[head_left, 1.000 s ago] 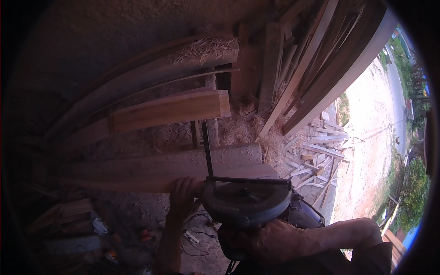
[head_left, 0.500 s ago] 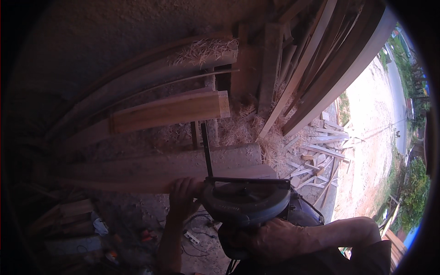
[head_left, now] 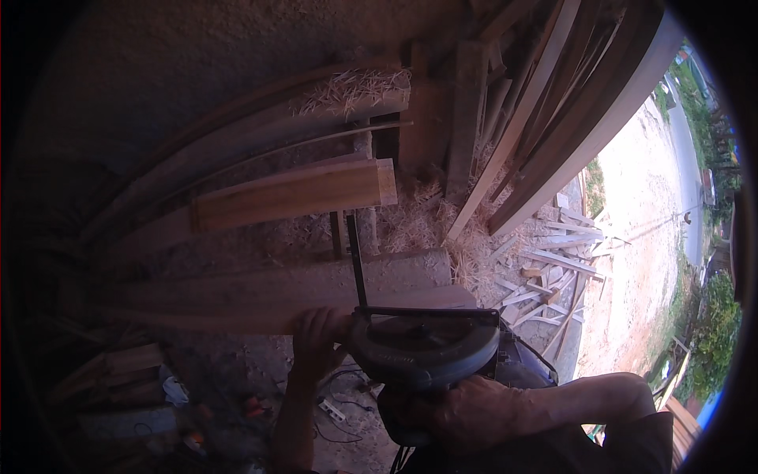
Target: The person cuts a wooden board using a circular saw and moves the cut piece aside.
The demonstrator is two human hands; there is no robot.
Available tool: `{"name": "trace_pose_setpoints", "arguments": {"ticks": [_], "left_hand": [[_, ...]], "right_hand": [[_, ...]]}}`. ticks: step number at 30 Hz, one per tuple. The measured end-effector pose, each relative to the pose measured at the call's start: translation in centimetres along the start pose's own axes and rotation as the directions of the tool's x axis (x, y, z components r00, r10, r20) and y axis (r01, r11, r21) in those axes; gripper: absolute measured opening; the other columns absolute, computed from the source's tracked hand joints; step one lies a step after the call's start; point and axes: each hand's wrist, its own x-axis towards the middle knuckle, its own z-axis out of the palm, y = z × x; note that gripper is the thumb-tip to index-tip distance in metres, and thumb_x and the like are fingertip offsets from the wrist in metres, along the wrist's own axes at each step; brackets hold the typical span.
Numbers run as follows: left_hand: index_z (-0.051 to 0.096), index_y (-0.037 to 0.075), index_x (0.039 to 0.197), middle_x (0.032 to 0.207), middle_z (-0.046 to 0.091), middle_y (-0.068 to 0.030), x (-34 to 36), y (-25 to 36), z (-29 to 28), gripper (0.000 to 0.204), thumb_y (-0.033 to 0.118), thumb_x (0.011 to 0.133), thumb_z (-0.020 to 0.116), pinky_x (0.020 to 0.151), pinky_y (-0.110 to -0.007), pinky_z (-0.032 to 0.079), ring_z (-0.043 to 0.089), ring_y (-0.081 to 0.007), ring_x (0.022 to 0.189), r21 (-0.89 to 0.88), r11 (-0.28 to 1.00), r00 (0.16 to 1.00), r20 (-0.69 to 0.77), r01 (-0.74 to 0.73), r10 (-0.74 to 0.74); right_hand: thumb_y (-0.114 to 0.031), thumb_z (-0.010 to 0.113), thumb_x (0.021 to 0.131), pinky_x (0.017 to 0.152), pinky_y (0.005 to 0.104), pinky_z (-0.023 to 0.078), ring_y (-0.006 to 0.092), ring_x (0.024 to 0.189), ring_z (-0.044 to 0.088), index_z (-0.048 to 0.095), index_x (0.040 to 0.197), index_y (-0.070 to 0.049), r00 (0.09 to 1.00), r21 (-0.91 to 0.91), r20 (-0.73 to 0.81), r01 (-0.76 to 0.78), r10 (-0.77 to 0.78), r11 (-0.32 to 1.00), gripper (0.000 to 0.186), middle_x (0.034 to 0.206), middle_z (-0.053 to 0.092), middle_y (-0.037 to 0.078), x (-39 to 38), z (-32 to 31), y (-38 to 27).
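One circular saw (head_left: 430,362), grasped from its near side in the right hand (head_left: 474,407), grip mostly hidden. With the left hand (head_left: 314,338), holds the edge of a long board (head_left: 237,321) just left of the saw, fingers (head_left: 318,317) bent over it. Board: seemingly beneath the saw's far side, running off leftward. Beyond the saw, shavings (head_left: 470,267); to its right, loose wood strips (head_left: 564,264). Progress: probably partway at most, with most of the board's length left of the saw and no severed piece visible beside it. Blade and cutting line hidden: cannot tell the amount cut or left.
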Motion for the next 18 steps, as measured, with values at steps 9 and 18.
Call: {"name": "trace_pose_setpoints", "arguments": {"ticks": [9,18], "left_hand": [[0.066,0.012,0.118,0.12,0.065,-0.0104,0.32,0.14,-0.35,0.042,0.028,0.081,0.077,0.101,-0.052,0.045,0.06,-0.0371,0.113,-0.031,0.999,1.0,0.024,0.02,-0.019],[0.064,0.012,0.119,0.12,0.065,-0.0114,0.72,0.42,-0.56,0.041,0.024,0.082,0.076,0.101,-0.053,0.046,0.06,-0.0379,0.115,-0.071,0.997,0.999,0.039,0.028,-0.025]], "right_hand": [[-0.02,0.067,0.086,0.09,0.0544,0.057,0.0463,0.102,0.071,0.054,0.131,0.001,1.0,0.071,-0.019,0.0,0.002,0.997,0.051,0.108,0.069,0.029,0.07,-0.41,0.04],[-0.02,0.067,0.086,0.092,0.0541,0.057,0.0461,0.105,0.07,0.054,0.132,0.002,1.0,0.08,-0.01,-0.01,0.011,0.997,0.052,0.11,0.069,0.03,-0.03,-0.54,0.14]]}}
